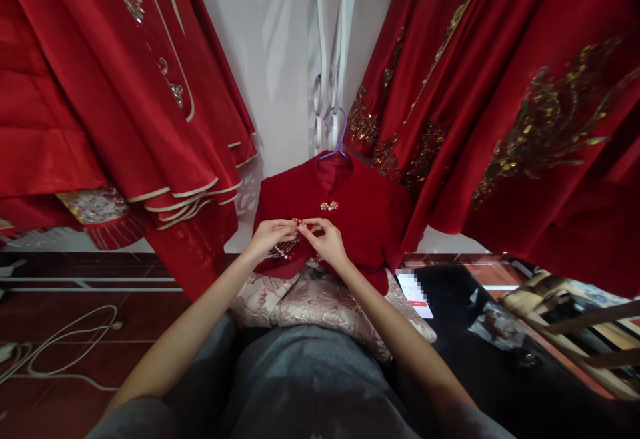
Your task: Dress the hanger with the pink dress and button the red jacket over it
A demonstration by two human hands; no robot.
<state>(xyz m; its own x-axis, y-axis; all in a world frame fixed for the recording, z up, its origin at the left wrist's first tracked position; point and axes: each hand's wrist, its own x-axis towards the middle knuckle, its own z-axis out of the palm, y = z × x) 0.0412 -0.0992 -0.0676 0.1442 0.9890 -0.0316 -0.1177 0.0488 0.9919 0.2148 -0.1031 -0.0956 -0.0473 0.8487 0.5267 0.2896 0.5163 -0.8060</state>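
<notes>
A small red jacket (360, 216) hangs on a purple hanger (337, 139) in front of me, against a white wall. One ornate clasp (329, 206) on its front sits just above my hands. My left hand (273, 236) and my right hand (327, 239) meet at the jacket's front, fingers pinched together on a second clasp (300, 223). A beaded tassel (284, 249) dangles under my left hand. A pale pink patterned cloth (310, 302) lies below the jacket, above my lap.
Long red embroidered garments hang at the left (125, 92) and right (500, 106). A white cable (65, 346) lies on the dark red floor at left. A black surface (475, 319) and wooden frame parts (575, 319) are at right.
</notes>
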